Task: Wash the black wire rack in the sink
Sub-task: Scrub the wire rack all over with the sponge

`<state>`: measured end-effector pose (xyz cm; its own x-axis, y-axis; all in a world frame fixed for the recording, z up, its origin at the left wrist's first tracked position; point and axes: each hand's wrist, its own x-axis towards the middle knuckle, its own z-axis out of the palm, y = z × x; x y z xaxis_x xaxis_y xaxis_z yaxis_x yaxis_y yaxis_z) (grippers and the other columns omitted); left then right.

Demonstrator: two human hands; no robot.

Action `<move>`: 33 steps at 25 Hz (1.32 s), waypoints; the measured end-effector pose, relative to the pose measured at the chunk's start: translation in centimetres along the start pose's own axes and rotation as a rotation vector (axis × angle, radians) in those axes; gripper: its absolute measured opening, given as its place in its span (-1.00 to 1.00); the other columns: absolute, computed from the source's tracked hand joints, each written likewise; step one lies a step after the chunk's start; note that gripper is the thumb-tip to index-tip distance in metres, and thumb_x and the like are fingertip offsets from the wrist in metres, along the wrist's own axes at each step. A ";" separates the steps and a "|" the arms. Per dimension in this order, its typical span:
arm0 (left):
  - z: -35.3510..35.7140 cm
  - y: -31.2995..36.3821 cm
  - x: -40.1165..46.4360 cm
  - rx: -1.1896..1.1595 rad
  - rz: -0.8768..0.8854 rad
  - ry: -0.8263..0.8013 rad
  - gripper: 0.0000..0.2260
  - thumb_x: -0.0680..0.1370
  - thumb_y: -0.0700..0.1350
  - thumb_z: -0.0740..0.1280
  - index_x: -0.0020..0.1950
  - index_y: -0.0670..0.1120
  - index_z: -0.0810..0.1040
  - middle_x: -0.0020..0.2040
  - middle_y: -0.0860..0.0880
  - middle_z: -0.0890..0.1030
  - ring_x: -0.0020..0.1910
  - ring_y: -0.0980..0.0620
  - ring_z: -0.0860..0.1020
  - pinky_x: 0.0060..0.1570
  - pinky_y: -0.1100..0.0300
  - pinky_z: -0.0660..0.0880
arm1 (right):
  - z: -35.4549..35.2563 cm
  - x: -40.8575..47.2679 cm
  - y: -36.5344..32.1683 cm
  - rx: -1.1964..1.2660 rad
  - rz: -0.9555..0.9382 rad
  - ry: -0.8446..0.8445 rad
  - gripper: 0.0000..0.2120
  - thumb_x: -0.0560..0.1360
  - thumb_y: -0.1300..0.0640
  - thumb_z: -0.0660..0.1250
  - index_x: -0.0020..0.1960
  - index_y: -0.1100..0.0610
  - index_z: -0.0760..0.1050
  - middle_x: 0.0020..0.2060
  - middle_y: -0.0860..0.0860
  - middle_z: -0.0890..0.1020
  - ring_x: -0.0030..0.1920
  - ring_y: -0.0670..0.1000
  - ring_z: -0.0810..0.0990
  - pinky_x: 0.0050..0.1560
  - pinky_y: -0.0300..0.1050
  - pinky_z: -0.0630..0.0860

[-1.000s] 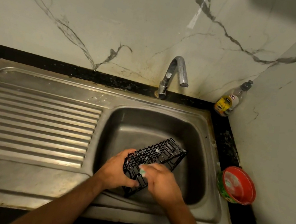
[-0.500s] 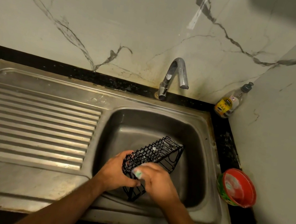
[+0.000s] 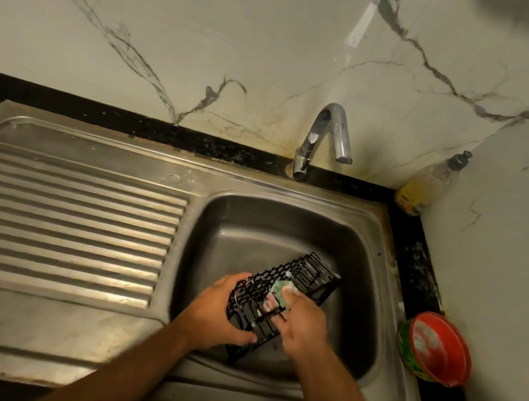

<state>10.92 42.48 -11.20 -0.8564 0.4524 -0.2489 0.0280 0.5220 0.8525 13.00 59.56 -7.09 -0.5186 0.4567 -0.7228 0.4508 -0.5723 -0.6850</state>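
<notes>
Rack [image 3: 286, 294] of black wire, held tilted over the basin of the sink [image 3: 377, 287], near end low toward the front wall, far end raised toward the middle. Gripped at the near-left end by the left hand [image 3: 221, 311], fingers and thumb curled round the wires. Pressed from the right by the right hand [image 3: 303, 321], thumb and fingers pinching a pale green scrub pad [image 3: 282, 289] against the upper mesh; fingertips partly visible through the grid. Whitish smears on a few wires near the pad, probably suds, though too blurred to say for sure.

Judging by that: scrubbing stage, somewhere in the middle. Soaping under way on the part beside the pad; far end and underside impossible to judge as clean or not. Rinse apparently not yet done, with no water falling from the tap [image 3: 328, 137] and the spout standing behind the rack rather than over it. Left to do, most likely: the remaining faces, then a rinse and setting aside.

Farther out: ribbed draining board [image 3: 62, 223] to the left of the basin, a soap bottle [image 3: 428, 184] in the back corner, a red bowl [image 3: 437, 349] on the dark counter just right of the sink rim.
</notes>
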 end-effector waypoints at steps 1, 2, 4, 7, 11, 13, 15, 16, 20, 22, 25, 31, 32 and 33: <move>0.0 0.3 -0.1 0.061 0.032 -0.036 -0.06 0.12 0.22 0.64 0.42 0.35 0.27 0.32 0.31 0.44 0.34 0.23 0.43 0.42 0.21 0.37 | 0.0 0.0 0.2 0.038 0.053 0.015 -0.88 0.55 0.36 0.31 0.04 0.24 0.59 -0.15 0.15 0.65 -0.18 0.07 0.63 -0.10 0.02 0.61; -0.2 0.6 -0.2 0.084 0.061 -0.058 -0.05 0.11 0.24 0.63 0.41 0.38 0.24 0.33 0.36 0.37 0.37 0.23 0.37 0.43 0.25 0.31 | 0.0 -0.1 0.3 0.045 0.043 0.046 -0.86 0.54 0.39 0.29 0.04 0.29 0.59 -0.25 0.15 0.61 -0.29 0.05 0.57 -0.18 -0.02 0.58; -0.3 0.3 0.0 0.022 0.012 -0.058 0.08 0.07 0.39 0.60 0.50 0.29 0.20 0.40 0.34 0.28 0.44 0.22 0.24 0.48 0.25 0.20 | -0.2 0.1 0.6 0.060 -0.030 0.107 -0.82 0.52 0.44 0.26 0.04 0.35 0.60 -0.32 0.16 0.56 -0.42 0.01 0.46 -0.33 -0.10 0.47; 0.2 -1.0 1.0 -0.124 -0.258 -0.007 0.08 0.19 0.63 0.36 0.58 0.10 0.23 0.48 0.11 0.33 0.48 0.11 0.30 0.54 0.07 0.22 | -0.1 0.6 0.1 0.135 -0.048 0.141 -0.80 0.55 0.40 0.27 0.08 0.26 0.62 -0.21 0.16 0.62 -0.42 -0.03 0.42 -0.32 -0.13 0.40; 0.9 -1.4 2.1 -0.268 -0.536 -0.088 -0.22 0.28 0.56 0.33 0.31 0.07 0.46 0.23 -0.06 0.65 0.12 -0.01 0.66 -0.05 0.06 0.64 | -0.4 0.7 -0.1 0.253 -0.069 -0.033 -0.77 0.58 0.42 0.17 0.03 0.25 0.57 -0.28 0.11 0.58 -0.42 -0.06 0.36 -0.29 -0.16 0.32; 0.6 -0.2 2.2 -0.305 -0.587 -0.083 -0.16 0.21 0.47 0.45 0.31 0.00 0.39 0.19 -0.07 0.63 0.08 -0.06 0.66 -0.22 0.12 0.61 | -1.4 0.4 1.0 0.206 -0.047 -0.126 -0.73 0.57 0.46 0.12 0.08 0.28 0.55 -0.28 0.13 0.59 -0.42 -0.05 0.34 -0.26 -0.14 0.33; 0.6 -0.4 2.3 -0.320 -0.593 -0.075 -0.21 0.32 0.29 0.56 0.35 -0.07 0.33 0.24 -0.03 0.54 0.12 -0.06 0.60 -0.23 0.14 0.59 | -2.5 0.0 1.5 0.161 -0.001 -0.170 -0.75 0.58 0.45 0.15 0.08 0.26 0.56 -0.16 0.20 0.63 -0.39 -0.04 0.43 -0.21 -0.13 0.42; 0.6 -0.6 2.4 -0.291 -0.592 -0.057 -0.27 0.35 0.20 0.58 0.34 -0.07 0.34 0.23 0.00 0.54 0.11 -0.04 0.59 -0.24 0.14 0.58 | -3.0 -0.3 1.4 0.124 0.008 -0.192 -0.77 0.59 0.43 0.18 0.08 0.24 0.56 -0.11 0.21 0.64 -0.35 -0.02 0.49 -0.18 -0.12 0.48; 0.5 -2.1 3.0 -0.200 -0.525 0.026 -0.20 0.11 0.15 0.64 0.29 -0.03 0.49 0.12 0.00 0.69 0.05 0.06 0.66 0.07 0.05 0.64 | -6.0 -0.9 0.1 -0.206 0.014 -0.267 -0.80 0.59 0.33 0.26 0.14 0.20 0.60 -0.01 0.18 0.67 -0.05 0.10 0.62 -0.05 -0.03 0.62; 0.0 -0.7 2.3 -0.160 -0.499 0.084 -0.11 0.18 0.01 0.66 0.43 -0.06 0.35 0.24 -0.05 0.62 0.19 -0.01 0.60 0.21 0.08 0.55 | -7.8 -0.5 -0.5 -0.424 -0.053 -0.157 -0.80 0.57 0.28 0.32 0.15 0.17 0.64 -0.04 0.11 0.69 -0.01 0.07 0.63 -0.05 -0.05 0.62; -0.1 0.4 1.6 -0.090 -0.438 0.141 0.12 0.18 -0.06 0.70 0.60 -0.10 0.15 0.43 -0.08 0.48 0.39 -0.08 0.47 0.40 0.00 0.44 | -8.6 -0.6 -2.0 -0.780 -0.370 -0.018 -0.76 0.56 0.17 0.38 0.20 0.02 0.64 -0.08 -0.08 0.68 -0.10 -0.14 0.61 -0.10 -0.26 0.54; 0.0 2.6 -0.8 0.146 -0.273 0.288 0.26 0.09 0.11 0.70 0.63 -0.04 0.07 0.54 -0.02 0.33 0.45 -0.02 0.42 0.45 0.09 0.37 | -6.0 -1.4 -4.5 -1.002 -0.802 -0.101 -0.72 0.53 0.24 0.34 0.13 -0.05 0.66 0.04 -0.16 0.65 0.00 -0.27 0.58 0.05 -0.56 0.38; 0.0 2.9 -1.4 0.190 -0.253 0.305 0.27 0.09 0.16 0.68 0.63 -0.02 0.03 0.55 -0.01 0.30 0.46 -0.02 0.40 0.45 0.09 0.37 | -5.8 -1.4 -4.7 -1.002 -0.807 -0.100 -0.75 0.52 0.20 0.36 0.11 -0.04 0.67 0.05 -0.17 0.65 0.03 -0.26 0.58 0.11 -0.50 0.39; 0.0 3.0 -1.8 0.225 -0.243 0.312 0.30 0.08 0.19 0.67 0.64 0.02 -0.02 0.56 -0.01 0.27 0.48 -0.03 0.37 0.46 0.07 0.36 | -5.7 -1.1 -4.7 -1.009 -0.821 -0.101 -0.79 0.51 0.16 0.39 0.10 -0.03 0.67 0.05 -0.16 0.65 0.03 -0.24 0.58 0.16 -0.40 0.44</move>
<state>12.48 43.24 -8.14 -0.9653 0.0761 -0.2498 -0.1111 0.7460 0.6566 15.59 65.56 -3.60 -0.9335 0.3485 -0.0840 0.2990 0.6277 -0.7187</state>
